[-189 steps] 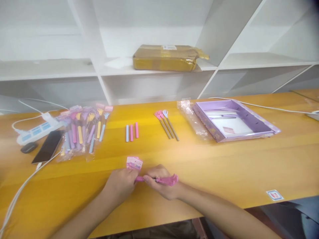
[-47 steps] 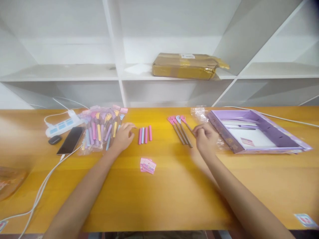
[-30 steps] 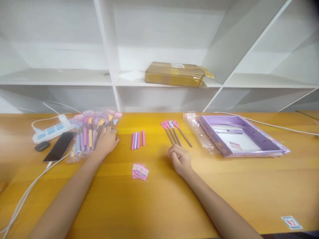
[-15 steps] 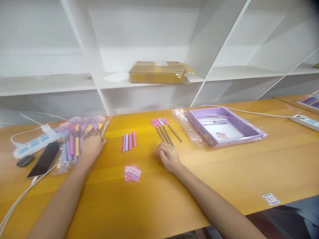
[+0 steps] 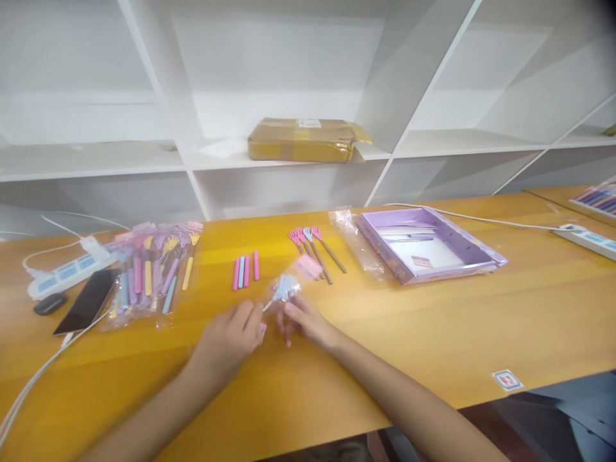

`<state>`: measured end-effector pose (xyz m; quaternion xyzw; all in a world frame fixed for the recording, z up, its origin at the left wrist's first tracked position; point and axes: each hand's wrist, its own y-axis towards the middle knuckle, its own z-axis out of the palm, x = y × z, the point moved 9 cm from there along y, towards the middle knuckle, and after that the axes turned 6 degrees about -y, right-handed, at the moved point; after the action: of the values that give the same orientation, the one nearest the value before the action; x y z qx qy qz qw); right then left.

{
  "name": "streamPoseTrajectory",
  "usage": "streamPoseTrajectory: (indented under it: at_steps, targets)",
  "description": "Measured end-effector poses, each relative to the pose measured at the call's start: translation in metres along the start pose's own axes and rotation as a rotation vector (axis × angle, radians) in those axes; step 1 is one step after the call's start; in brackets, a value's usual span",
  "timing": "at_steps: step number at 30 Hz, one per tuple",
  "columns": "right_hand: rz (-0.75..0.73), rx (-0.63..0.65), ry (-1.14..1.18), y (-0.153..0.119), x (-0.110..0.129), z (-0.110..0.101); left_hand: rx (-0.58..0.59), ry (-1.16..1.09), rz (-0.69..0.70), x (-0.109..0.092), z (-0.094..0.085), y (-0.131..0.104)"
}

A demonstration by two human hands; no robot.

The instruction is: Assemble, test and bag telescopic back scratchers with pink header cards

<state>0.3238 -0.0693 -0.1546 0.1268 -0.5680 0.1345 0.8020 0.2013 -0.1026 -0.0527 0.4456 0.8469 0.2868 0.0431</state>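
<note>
My left hand (image 5: 233,337) is closed around the lower part of a light blue back scratcher (image 5: 285,287) with a hand-shaped head; clear wrapping and a pink card (image 5: 308,266) show around its upper end. Just below that head is my right hand (image 5: 308,321), blurred, its fingers apart and the thumb close to the wrapping; whether it touches cannot be made out. Beyond them lie several metal rods with pink and blue hand-shaped heads (image 5: 315,247). Pink and blue handle sleeves (image 5: 246,269) lie in a row to the left.
Wrapped back scratchers (image 5: 144,276) are heaped at the left, beside a phone (image 5: 89,301), a mouse (image 5: 50,303) and a power strip (image 5: 72,276). A purple tray box (image 5: 481,253) stands right, with clear plastic (image 5: 359,247) against it. A taped carton (image 5: 298,141) sits on the shelf.
My left hand has come from the heap at the left to the middle, bringing the blue back scratcher. My right hand has shifted slightly left and down, and its fingers have opened.
</note>
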Motion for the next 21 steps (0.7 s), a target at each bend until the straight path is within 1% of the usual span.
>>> streamPoseTrajectory:
  at_steps: [1,2,3,4,5,7,8,10,11,12,13,14,15,16,18,19,21]
  targets:
    - [0.03,0.013,0.047,-0.001,-0.006,0.007,-0.009,-0.032,0.021,-0.013,0.002,-0.007]
    - [0.055,0.012,0.085,-0.002,-0.011,0.013,-0.016,-0.084,0.027,-0.021,0.004,-0.012]
    - [0.073,0.0,0.117,-0.003,-0.015,0.017,0.002,-0.152,0.0,-0.021,0.006,-0.016]
    - [0.087,-0.01,0.143,-0.003,-0.019,0.02,0.047,-0.243,-0.052,-0.017,0.01,-0.018]
    - [0.099,-0.012,0.163,-0.004,-0.021,0.024,0.109,-0.354,-0.128,-0.008,0.015,-0.019]
    - [0.127,0.015,0.191,-0.005,-0.026,0.032,0.25,-0.631,-0.321,0.014,0.025,-0.021]
    - [0.14,0.042,0.203,-0.007,-0.027,0.037,0.29,-0.785,-0.42,0.023,0.029,-0.022]
    - [0.163,0.116,0.232,-0.012,-0.028,0.049,0.3,-1.157,-0.572,0.034,0.038,-0.024]
    - [0.171,0.154,0.244,-0.015,-0.029,0.056,0.317,-1.355,-0.646,0.034,0.046,-0.027]
    - [0.179,0.194,0.25,-0.019,-0.029,0.062,0.357,-1.539,-0.714,0.029,0.055,-0.031]
    - [0.19,0.24,0.25,-0.022,-0.029,0.069,0.411,-1.683,-0.772,0.022,0.065,-0.037]
    - [0.207,0.298,0.242,-0.027,-0.029,0.076,0.455,-1.771,-0.815,0.015,0.074,-0.043]
    - [0.229,0.364,0.23,-0.031,-0.03,0.083,0.483,-1.802,-0.833,0.01,0.08,-0.049]
    - [0.255,0.435,0.216,-0.036,-0.031,0.089,0.491,-1.788,-0.829,0.007,0.083,-0.053]
    - [0.311,0.556,0.193,-0.045,-0.033,0.098,0.477,-1.709,-0.778,0.005,0.084,-0.056]
    - [0.334,0.596,0.187,-0.048,-0.034,0.1,0.475,-1.685,-0.748,0.004,0.082,-0.056]
    - [0.371,0.63,0.182,-0.05,-0.036,0.099,0.48,-1.685,-0.737,0.001,0.08,-0.056]
